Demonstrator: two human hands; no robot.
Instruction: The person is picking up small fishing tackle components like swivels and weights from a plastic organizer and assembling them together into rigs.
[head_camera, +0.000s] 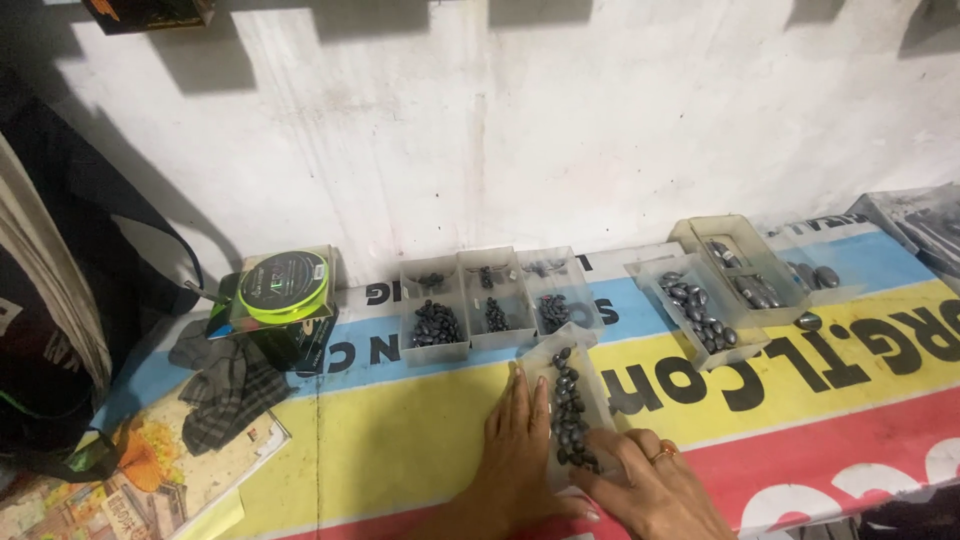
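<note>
Two hands bracket the clear tray of lead sinkers near the worktop's front edge, left hand flat with fingers together, right hand curled against its corner: heavy, best gripped by its long walls.

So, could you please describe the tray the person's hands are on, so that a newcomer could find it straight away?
Start at the white wall and the row of three clear trays below it on the striped banner. Nearer the camera lies one long clear tray of dark oval sinkers. It alone lies apart from the row, with the left hand flat beside it and the right hand at its near end.
</note>
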